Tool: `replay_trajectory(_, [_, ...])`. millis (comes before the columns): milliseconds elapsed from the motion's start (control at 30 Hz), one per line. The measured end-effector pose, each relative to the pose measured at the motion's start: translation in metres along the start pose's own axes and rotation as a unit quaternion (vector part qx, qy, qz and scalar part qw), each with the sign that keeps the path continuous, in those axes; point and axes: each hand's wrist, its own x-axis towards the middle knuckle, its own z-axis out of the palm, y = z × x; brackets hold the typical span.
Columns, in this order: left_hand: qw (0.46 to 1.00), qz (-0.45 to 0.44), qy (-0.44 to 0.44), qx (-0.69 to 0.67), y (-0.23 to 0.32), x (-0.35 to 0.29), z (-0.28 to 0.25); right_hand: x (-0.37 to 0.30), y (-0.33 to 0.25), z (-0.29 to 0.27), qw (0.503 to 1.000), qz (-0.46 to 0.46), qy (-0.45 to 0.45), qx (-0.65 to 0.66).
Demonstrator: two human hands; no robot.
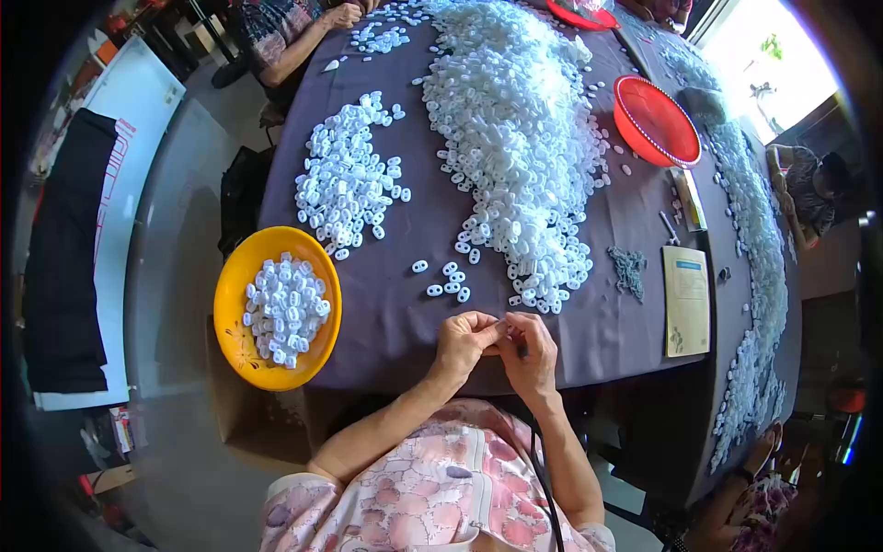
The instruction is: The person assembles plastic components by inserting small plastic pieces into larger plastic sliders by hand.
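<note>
Both hands meet at the near edge of the dark tablecloth [386, 322]. My left hand [460, 348] is closed, with thumb and fingers pinched toward the right. Against it, my right hand [532, 354] is pinched shut too; whatever lies between the fingertips is hidden or too small to name. Just beyond them sit a few loose white oval plastic pieces [449, 283] with two holes each. A large heap of the same pieces [515, 166] stretches away from my hands, and a smaller pile [345, 175] lies to the left.
A yellow bowl [225, 317] of white pieces stands at the left table edge, above a cardboard box [244, 419]. To the right are a red basket [655, 120], a grey tangled clump [628, 273] and a tan booklet [688, 308]. Other people sit around the tables.
</note>
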Motion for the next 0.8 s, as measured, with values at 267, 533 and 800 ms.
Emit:
replay_trajectory(267, [0.994, 0.076, 0.016, 0.083, -0.003, -0.002, 0.002, 0.009, -0.02, 0.004, 0.997, -0.002, 0.051, -0.058])
replay_trajectory(533, [0.997, -0.006, -0.031, 0.068, 0.0, 0.004, -0.004, 0.006, -0.005, 0.006, 0.996, -0.037, 0.029, -0.074])
replay_trajectory(800, [0.997, -0.003, -0.023, 0.069, -0.002, 0.007, -0.004, 0.009, -0.006, 0.004, 0.998, -0.033, 0.021, -0.057])
